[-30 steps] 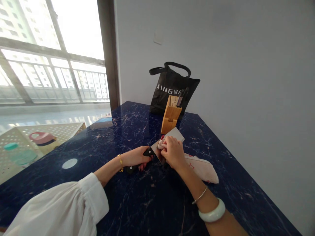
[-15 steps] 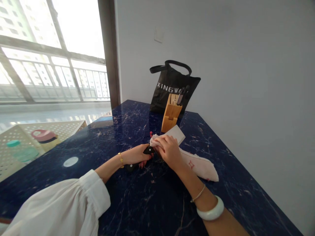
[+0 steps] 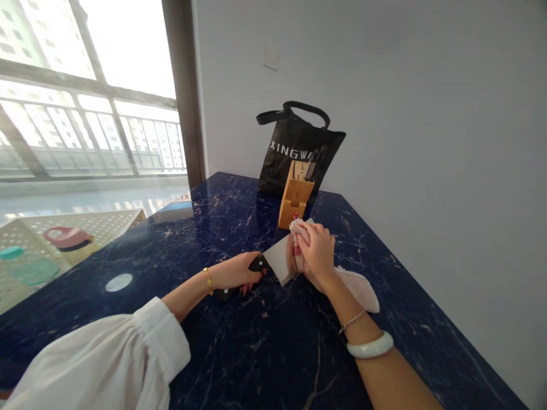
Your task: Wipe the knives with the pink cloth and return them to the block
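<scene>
The left hand [image 3: 235, 272] gripped the black handle of a cleaver [image 3: 277, 259], while the right hand [image 3: 314, 253] clamped a white cloth [image 3: 298, 229] around its blade, close together above the dark marble worktop [image 3: 256, 353], a wooden knife block [image 3: 294, 196] just beyond them

Tabletop [image 3: 256, 364]: dark blue marble, pale veining. Tote bag [image 3: 294, 151]: black, white lettering, standing against the wall [image 3: 427, 114], behind a knife block [image 3: 294, 196]: wooden, holding dark-handled knives [image 3: 313, 166]. Switch plate [image 3: 271, 58]: white, on the wall. Window [image 3: 94, 114]: railing, high-rise blocks beyond. Low left, beyond the tabletop: perforated panel [image 3: 102, 228], teal-capped bottle [image 3: 29, 272], pink lid [image 3: 68, 238].
</scene>
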`<state>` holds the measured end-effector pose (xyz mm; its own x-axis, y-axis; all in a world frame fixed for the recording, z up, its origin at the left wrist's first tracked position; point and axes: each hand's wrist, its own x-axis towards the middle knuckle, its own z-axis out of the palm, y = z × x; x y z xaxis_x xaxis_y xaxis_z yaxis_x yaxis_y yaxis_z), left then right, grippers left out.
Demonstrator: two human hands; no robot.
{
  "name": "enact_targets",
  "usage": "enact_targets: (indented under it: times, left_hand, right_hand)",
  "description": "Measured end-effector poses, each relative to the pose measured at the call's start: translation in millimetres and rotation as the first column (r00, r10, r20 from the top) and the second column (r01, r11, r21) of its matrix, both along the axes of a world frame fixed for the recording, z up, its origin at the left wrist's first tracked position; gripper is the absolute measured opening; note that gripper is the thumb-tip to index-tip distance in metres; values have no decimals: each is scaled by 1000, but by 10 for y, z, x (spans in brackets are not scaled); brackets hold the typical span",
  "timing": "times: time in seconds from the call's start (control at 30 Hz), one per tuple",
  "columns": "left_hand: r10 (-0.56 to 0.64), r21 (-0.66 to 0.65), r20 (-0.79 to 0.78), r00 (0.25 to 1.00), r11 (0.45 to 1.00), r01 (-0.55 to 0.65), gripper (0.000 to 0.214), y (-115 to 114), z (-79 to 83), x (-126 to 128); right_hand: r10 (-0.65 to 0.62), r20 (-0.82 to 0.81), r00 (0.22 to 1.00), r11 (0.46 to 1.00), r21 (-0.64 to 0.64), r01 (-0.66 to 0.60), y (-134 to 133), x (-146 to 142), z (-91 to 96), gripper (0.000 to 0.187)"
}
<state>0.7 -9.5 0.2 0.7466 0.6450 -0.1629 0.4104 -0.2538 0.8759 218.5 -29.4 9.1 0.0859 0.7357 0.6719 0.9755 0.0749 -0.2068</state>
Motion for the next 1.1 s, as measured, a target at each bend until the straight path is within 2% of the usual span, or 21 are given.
enact_targets:
  times: [0.3,0.5,0.57,0.67,0.77,0.83,0.93,1.1]
  left_hand:
    - [-6,-29,-1,1000,1000,5,22,-6,6,-5]
    - [-2,-16,-24,1000,1000,1,22,-9,23,-9]
    - [4,-19,-20,1000,1000,-4,22,-1,16,-16]
    - [3,-22,-1,1000,1000,-3,22,20,-8,-27]
    - [1,-17,19,1000,1000,0,22,44,-40,-35]
    - [7,-7,24,1000,1000,-7,22,54,-55,-40]
    - [10,2,29,1000,1000,-10,25,53,-57,-44]
    - [14,20,26,1000,1000,-14,20,27,-36,-37]
  right_hand:
    - [-131,-38,991,991,10,132,67,255,14,31]
    - [-223,-3,975,975,-25,223,57,211,-44,19]
    - [-170,20,985,984,-57,170,25,124,-43,17]
    - [15,47,999,993,-121,-10,-62,-84,-16,18]
    - [232,82,969,962,-168,-216,-173,-338,17,17]
    - [327,101,939,934,-186,-306,-232,-473,36,14]
    - [372,92,924,916,-200,-349,-266,-539,66,8]
    - [432,19,902,866,-289,-409,-253,-434,102,7]
